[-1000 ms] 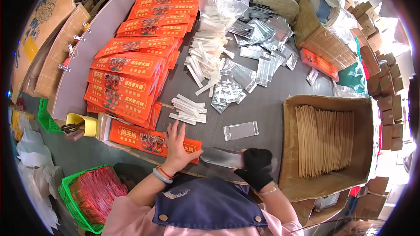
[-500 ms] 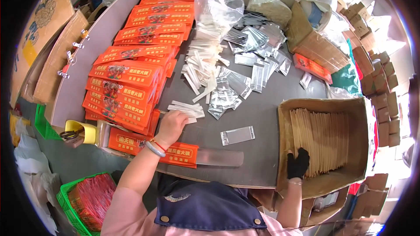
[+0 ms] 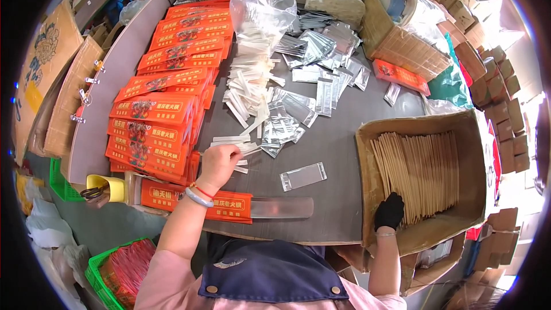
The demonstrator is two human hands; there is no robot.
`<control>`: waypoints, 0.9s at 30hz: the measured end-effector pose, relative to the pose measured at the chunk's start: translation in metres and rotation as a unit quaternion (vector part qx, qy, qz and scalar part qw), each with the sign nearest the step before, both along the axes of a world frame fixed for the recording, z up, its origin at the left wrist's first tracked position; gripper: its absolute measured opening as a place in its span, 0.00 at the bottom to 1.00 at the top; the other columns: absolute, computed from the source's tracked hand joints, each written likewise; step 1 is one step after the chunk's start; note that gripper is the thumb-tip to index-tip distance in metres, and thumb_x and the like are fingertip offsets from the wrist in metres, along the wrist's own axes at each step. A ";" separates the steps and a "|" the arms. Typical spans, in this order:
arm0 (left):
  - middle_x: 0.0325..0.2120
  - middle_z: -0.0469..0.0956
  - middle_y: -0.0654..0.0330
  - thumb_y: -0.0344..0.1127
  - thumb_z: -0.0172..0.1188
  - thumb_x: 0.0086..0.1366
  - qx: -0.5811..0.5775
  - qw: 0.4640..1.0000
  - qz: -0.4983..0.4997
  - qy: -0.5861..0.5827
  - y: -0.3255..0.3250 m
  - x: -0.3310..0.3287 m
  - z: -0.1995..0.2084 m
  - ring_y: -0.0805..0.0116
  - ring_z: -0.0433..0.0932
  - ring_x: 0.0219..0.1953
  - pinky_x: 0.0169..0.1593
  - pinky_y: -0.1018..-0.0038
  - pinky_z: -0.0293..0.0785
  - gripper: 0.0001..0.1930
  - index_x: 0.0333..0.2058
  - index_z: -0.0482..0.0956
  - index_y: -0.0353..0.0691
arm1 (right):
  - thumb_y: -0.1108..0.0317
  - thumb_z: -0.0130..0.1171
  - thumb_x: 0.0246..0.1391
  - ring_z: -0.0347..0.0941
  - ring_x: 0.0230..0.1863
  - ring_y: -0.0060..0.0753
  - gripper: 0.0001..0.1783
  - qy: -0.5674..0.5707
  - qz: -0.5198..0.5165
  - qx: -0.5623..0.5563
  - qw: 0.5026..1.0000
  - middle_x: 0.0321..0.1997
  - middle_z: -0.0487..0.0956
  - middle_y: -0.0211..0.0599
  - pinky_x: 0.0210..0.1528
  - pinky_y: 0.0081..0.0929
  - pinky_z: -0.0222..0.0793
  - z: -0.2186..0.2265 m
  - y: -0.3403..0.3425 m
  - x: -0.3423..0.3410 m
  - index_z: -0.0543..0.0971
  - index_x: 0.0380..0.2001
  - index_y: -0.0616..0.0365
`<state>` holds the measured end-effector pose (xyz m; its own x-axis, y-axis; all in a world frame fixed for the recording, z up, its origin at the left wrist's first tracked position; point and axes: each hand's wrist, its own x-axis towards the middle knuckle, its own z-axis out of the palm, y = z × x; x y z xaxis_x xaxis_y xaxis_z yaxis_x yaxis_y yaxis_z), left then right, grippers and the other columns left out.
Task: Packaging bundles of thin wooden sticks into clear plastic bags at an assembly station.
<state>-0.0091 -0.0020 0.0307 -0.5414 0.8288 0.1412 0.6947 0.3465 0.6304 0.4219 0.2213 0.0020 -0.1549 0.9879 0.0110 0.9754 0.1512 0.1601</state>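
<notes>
Two bare forearms reach up from the lower edge over a dark grey worktop [image 3: 338, 152], walled at the back and left by a pale partition [image 3: 109, 74]. Overlapping red-orange sleeves [image 3: 152, 138] fill its left side; beside them lie a heap of white strips [image 3: 247, 77] under a clear plastic bag [image 3: 264, 11] and a spread of silvery packets [image 3: 324, 95]. A yellow cup [image 3: 117, 188] sits at the near left corner, a green basket [image 3: 94, 278] below it, and stacked cartons [image 3: 499, 80] crowd the room's right side.

Near the front edge, one red-orange sleeve lies flat, a clear film [image 3: 282, 207] jutting from its right end. The left hand [image 3: 219, 163] bends above it, wrist over the sleeve, fingers bunched at a small pile of strips [image 3: 235, 143]; whether it pinches one cannot be told. The right hand [image 3: 390, 212], in a black glove, dips into a cardboard box [image 3: 367, 175], fingers curled against the near left of the wooden sticks [image 3: 422, 172]; its grip is hidden.
</notes>
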 end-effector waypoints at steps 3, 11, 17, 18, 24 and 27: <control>0.25 0.81 0.54 0.30 0.68 0.52 0.016 1.000 -0.025 0.005 0.014 0.024 0.002 0.54 0.80 0.27 0.30 0.65 0.73 0.04 0.25 0.82 0.38 | 0.69 0.55 0.54 0.73 0.45 0.51 0.11 -0.009 -0.016 -0.049 0.999 0.40 0.74 0.48 0.45 0.44 0.72 0.021 -0.004 -0.019 0.71 0.40 0.60; 0.28 0.76 0.55 0.36 0.71 0.49 0.022 0.996 -0.089 -0.002 0.059 0.103 -0.030 0.52 0.75 0.35 0.41 0.60 0.72 0.10 0.27 0.80 0.41 | 0.70 0.48 0.63 0.74 0.49 0.46 0.14 0.418 -0.162 -0.030 0.894 0.46 0.76 0.50 0.50 0.39 0.69 0.039 -0.011 -0.029 0.70 0.49 0.67; 0.28 0.76 0.57 0.34 0.69 0.49 -0.056 0.990 -0.117 0.053 0.070 0.115 -0.030 0.54 0.75 0.35 0.40 0.60 0.72 0.08 0.26 0.79 0.44 | 0.73 0.46 0.65 0.69 0.39 0.27 0.06 0.591 0.027 -0.030 0.806 0.35 0.72 0.36 0.46 0.24 0.65 0.049 -0.044 -0.050 0.70 0.41 0.63; 0.28 0.76 0.57 0.34 0.69 0.49 -0.057 0.990 -0.116 0.054 0.072 0.115 -0.029 0.54 0.75 0.35 0.40 0.60 0.72 0.08 0.26 0.79 0.44 | 0.73 0.46 0.65 0.69 0.39 0.27 0.06 0.556 0.053 -0.052 0.828 0.35 0.72 0.35 0.46 0.24 0.66 0.049 -0.046 -0.055 0.71 0.41 0.62; 0.25 0.79 0.54 0.33 0.68 0.49 -0.095 0.978 -0.174 -0.059 0.065 0.105 -0.010 0.52 0.79 0.34 0.39 0.59 0.75 0.08 0.28 0.79 0.43 | 0.74 0.49 0.63 0.70 0.38 0.28 0.09 0.434 0.253 -0.085 0.861 0.35 0.74 0.35 0.43 0.25 0.67 0.051 -0.044 -0.061 0.75 0.44 0.62; 0.23 0.80 0.53 0.33 0.67 0.50 -0.058 0.974 -0.189 -0.106 0.061 0.106 -0.007 0.50 0.80 0.31 0.37 0.59 0.76 0.09 0.30 0.78 0.41 | 0.73 0.51 0.61 0.76 0.38 0.46 0.10 0.480 0.206 -0.132 0.843 0.35 0.78 0.47 0.43 0.34 0.70 0.055 -0.051 -0.067 0.79 0.42 0.62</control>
